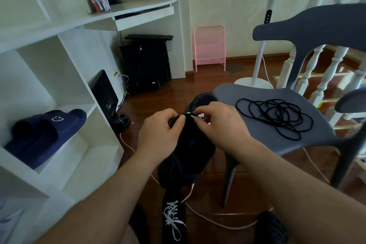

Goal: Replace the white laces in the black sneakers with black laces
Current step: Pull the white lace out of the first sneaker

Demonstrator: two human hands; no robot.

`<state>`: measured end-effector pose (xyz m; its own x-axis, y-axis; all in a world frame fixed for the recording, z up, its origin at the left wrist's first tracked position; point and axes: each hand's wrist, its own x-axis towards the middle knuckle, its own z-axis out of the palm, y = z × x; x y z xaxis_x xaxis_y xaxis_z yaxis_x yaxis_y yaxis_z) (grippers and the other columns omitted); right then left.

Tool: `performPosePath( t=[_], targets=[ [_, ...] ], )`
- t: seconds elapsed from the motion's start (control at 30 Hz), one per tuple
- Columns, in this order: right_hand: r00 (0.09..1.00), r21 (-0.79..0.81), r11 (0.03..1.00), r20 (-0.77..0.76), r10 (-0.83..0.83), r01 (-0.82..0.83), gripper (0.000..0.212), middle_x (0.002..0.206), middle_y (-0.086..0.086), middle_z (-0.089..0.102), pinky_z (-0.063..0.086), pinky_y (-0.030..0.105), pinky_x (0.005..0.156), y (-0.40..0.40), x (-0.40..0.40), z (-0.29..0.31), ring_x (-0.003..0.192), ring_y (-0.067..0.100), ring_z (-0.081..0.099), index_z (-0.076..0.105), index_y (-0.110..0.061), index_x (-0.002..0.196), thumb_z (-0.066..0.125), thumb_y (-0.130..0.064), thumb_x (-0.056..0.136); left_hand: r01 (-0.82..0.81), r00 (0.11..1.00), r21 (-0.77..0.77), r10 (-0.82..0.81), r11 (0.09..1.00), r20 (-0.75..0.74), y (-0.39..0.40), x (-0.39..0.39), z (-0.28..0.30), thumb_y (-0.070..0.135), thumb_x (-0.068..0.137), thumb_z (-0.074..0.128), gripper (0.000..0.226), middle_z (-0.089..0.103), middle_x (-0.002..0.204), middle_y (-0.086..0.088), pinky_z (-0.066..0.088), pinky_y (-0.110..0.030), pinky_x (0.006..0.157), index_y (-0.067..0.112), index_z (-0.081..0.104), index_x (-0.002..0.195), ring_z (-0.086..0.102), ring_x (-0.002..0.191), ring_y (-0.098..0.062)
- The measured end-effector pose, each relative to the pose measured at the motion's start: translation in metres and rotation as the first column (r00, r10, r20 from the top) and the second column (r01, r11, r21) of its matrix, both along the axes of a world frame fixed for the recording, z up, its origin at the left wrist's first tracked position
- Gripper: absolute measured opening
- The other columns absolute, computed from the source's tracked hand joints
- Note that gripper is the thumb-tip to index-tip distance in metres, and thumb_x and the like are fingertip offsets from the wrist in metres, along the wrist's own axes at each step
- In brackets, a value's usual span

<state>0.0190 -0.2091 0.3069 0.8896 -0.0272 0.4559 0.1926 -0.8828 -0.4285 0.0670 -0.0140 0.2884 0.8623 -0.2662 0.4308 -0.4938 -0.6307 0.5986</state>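
While I hold the black sneaker [188,150] up between my forearms, above the dark wood floor [247,194], its soft matte upper reads as one dark mass, with only a few short white lace [195,116] stretches showing near its top edge. My left hand [158,132] has its fingers curled round the sneaker's side, gripping it. My right hand [219,123] pinches the white lace between thumb and fingertips right at that edge. A second black sneaker [174,218] lies on the floor below, its flat white laces criss-crossed and loosely trailing. Thin, round black laces [277,117] lie in a loose tangle of loops on the smooth grey moulded chair [257,140] seat, just beside my right hand. Padded navy slippers [45,134] sit on a white shelf [65,164] to the left.
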Motion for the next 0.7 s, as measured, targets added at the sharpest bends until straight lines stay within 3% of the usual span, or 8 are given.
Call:
performPosePath(
  t=[0.17,0.3,0.43,0.57,0.63,0.7],
  targets=[
    [0.990,-0.146,0.980,-0.013,-0.139,0.135,0.013,0.082,-0.010,0.054,0.036,0.027,0.055,0.003,0.007,-0.005,0.075,0.017,0.058,0.068,-0.029,0.088,0.066,-0.039,0.094,0.025,0.999,0.049,-0.027,0.998,0.034,-0.010,-0.009,-0.002,0.056,0.099,0.052,0.035,0.059,0.071,0.012,0.053,-0.042,0.058,0.032,0.058,0.074,0.058,0.068,-0.005],
    [0.987,-0.183,0.969,0.018,-0.163,0.163,0.027,0.079,-0.010,0.046,0.028,0.027,0.050,0.003,0.009,-0.005,0.070,0.020,0.051,0.046,-0.031,0.080,0.069,-0.039,0.091,0.024,0.999,0.021,-0.025,0.999,0.038,-0.014,-0.013,-0.002,0.049,0.102,0.057,0.035,0.057,0.068,0.011,0.049,-0.039,0.055,0.031,0.058,0.072,0.057,0.066,-0.007],
    [0.986,-0.257,0.952,0.024,-0.167,0.168,0.019,0.077,-0.008,0.041,0.035,0.032,0.055,0.006,0.007,-0.006,0.069,0.021,0.046,0.056,-0.028,0.082,0.068,-0.036,0.094,0.040,0.998,0.018,-0.041,0.999,0.038,-0.017,-0.015,-0.001,0.046,0.103,0.060,0.035,0.055,0.065,0.010,0.041,-0.030,0.052,0.032,0.057,0.071,0.057,0.066,-0.009],
    [0.986,-0.271,0.948,0.017,-0.167,0.165,0.017,0.075,-0.009,0.043,0.032,0.030,0.054,0.006,0.007,-0.006,0.068,0.019,0.046,0.059,-0.027,0.082,0.064,-0.033,0.096,0.028,0.999,0.022,-0.028,0.999,0.027,-0.017,-0.014,-0.001,0.046,0.102,0.061,0.035,0.056,0.063,0.010,0.045,-0.034,0.051,0.031,0.057,0.070,0.056,0.062,-0.009],
    [0.989,-0.217,0.966,0.004,-0.146,0.144,0.020,0.073,-0.009,0.049,0.034,0.029,0.050,0.007,0.009,-0.008,0.065,0.016,0.051,0.058,-0.026,0.077,0.065,-0.033,0.093,-0.021,0.999,0.045,0.019,0.999,0.035,-0.016,-0.013,-0.001,0.048,0.102,0.059,0.036,0.056,0.064,0.010,0.047,-0.036,0.050,0.031,0.056,0.070,0.055,0.061,-0.007],
    [0.988,0.007,0.989,-0.041,-0.151,0.151,0.019,0.067,-0.009,0.059,0.043,0.027,0.048,0.005,0.011,-0.009,0.061,0.009,0.057,0.061,-0.025,0.071,0.068,-0.034,0.086,-0.071,0.997,0.046,0.070,0.996,0.035,-0.014,-0.008,-0.001,0.050,0.101,0.057,0.037,0.057,0.063,0.010,0.044,-0.033,0.049,0.031,0.054,0.069,0.055,0.060,-0.008]
  ],
)
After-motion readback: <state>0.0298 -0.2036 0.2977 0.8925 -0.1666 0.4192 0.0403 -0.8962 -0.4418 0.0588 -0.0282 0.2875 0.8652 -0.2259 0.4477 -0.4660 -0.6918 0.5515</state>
